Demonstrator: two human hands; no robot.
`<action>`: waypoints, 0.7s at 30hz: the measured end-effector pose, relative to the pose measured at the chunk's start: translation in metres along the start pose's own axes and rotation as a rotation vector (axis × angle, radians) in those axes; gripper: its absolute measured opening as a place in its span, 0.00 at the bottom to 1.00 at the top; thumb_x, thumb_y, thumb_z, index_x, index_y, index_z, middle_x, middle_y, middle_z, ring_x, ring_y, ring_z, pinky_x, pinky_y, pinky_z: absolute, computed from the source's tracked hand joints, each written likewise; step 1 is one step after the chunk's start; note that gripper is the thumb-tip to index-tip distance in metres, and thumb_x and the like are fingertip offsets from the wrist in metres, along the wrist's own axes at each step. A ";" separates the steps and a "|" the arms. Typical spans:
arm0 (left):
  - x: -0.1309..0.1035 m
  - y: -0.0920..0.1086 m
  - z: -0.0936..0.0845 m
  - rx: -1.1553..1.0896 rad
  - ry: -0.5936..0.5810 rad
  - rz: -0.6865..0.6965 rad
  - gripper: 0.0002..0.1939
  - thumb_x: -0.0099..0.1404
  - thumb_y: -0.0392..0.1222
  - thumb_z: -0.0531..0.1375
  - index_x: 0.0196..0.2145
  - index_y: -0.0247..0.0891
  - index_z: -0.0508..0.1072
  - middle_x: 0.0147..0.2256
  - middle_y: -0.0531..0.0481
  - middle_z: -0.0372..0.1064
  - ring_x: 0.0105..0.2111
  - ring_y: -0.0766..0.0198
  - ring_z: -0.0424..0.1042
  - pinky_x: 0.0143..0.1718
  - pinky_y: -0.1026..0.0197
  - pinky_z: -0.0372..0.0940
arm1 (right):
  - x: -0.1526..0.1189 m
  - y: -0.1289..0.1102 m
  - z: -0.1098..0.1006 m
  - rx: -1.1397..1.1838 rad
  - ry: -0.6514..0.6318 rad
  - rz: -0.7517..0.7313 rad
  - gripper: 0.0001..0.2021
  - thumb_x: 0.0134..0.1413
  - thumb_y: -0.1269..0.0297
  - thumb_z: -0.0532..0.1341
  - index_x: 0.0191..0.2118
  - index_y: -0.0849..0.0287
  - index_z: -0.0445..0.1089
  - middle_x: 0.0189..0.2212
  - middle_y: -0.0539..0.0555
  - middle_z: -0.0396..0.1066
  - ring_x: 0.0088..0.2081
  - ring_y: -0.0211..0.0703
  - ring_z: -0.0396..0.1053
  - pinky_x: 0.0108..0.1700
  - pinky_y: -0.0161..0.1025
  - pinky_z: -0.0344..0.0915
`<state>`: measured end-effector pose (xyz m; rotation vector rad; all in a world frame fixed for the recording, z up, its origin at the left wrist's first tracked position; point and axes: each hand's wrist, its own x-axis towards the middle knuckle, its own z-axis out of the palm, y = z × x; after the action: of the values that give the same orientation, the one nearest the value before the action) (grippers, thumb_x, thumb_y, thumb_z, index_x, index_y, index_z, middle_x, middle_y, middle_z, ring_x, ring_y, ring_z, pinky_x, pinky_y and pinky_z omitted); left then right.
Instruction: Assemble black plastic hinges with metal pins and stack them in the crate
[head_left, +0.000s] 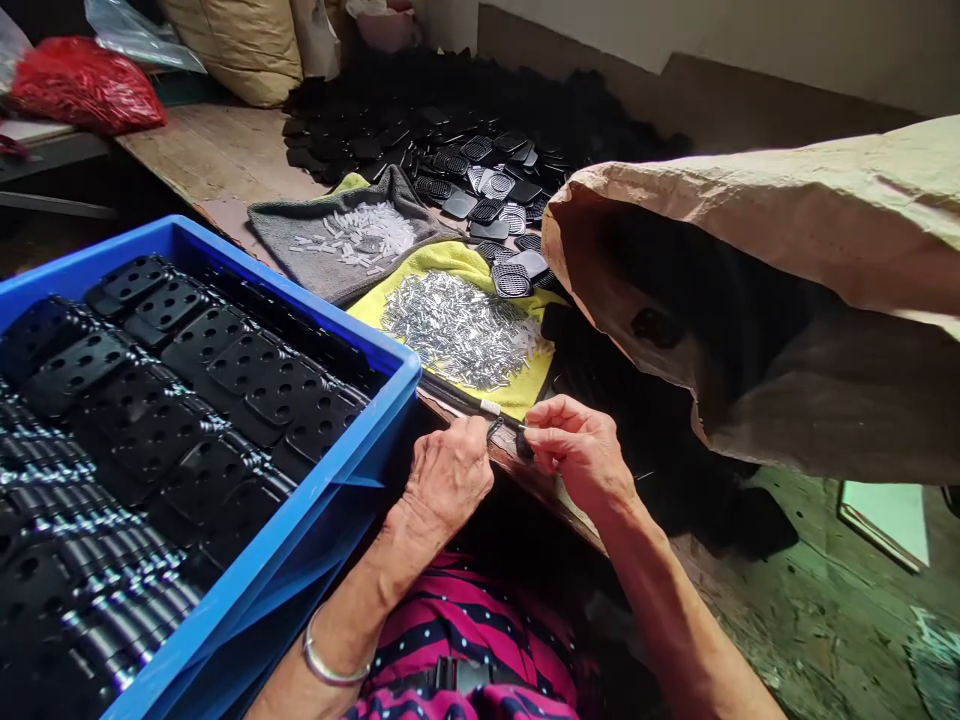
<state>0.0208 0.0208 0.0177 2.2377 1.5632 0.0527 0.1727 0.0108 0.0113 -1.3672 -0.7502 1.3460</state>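
My left hand [456, 468] is closed, and a small dark piece [495, 428] shows at its fingertips. Facing it, my right hand [583, 445] pinches a tiny pale pin [523, 428]; a dark bit below its fingertips is too small to make out. Both hands meet over the table's front edge. Just beyond them, a yellow cloth [525, 402] carries a heap of short silvery metal pins [457, 325]. Behind it, a grey cloth [281, 225] holds small whitish translucent pieces [367, 238].
At left stands a blue crate [352, 440] with rows of black plastic pedal-shaped parts [247, 370]. A large pile of black ribbed pads [480, 180] covers the table's back. An open brown paper sack [825, 220] lies at right. Farther back left are a red bag [86, 85] and a tan sack [236, 45].
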 end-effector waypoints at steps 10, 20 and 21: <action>0.005 0.003 -0.002 0.081 -0.049 -0.012 0.12 0.61 0.34 0.47 0.37 0.40 0.68 0.34 0.48 0.71 0.32 0.61 0.71 0.31 0.62 0.57 | 0.004 0.006 0.008 -0.022 -0.012 -0.062 0.10 0.34 0.71 0.65 0.30 0.64 0.73 0.14 0.45 0.65 0.16 0.31 0.57 0.18 0.31 0.53; 0.003 0.010 -0.007 0.128 -0.053 0.014 0.15 0.61 0.31 0.44 0.39 0.39 0.67 0.34 0.47 0.70 0.28 0.62 0.71 0.25 0.62 0.56 | 0.005 0.007 0.013 -0.218 0.044 -0.203 0.06 0.32 0.74 0.60 0.24 0.60 0.64 0.17 0.45 0.65 0.17 0.32 0.60 0.20 0.31 0.57; 0.003 0.010 -0.006 0.134 -0.048 0.023 0.15 0.61 0.32 0.44 0.39 0.39 0.67 0.34 0.47 0.69 0.28 0.62 0.71 0.25 0.62 0.56 | 0.004 0.006 0.013 -0.258 0.038 -0.223 0.06 0.32 0.74 0.59 0.24 0.60 0.63 0.18 0.45 0.65 0.18 0.32 0.60 0.20 0.31 0.57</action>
<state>0.0297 0.0222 0.0257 2.3408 1.5579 -0.1016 0.1602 0.0163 0.0067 -1.4560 -1.0464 1.0728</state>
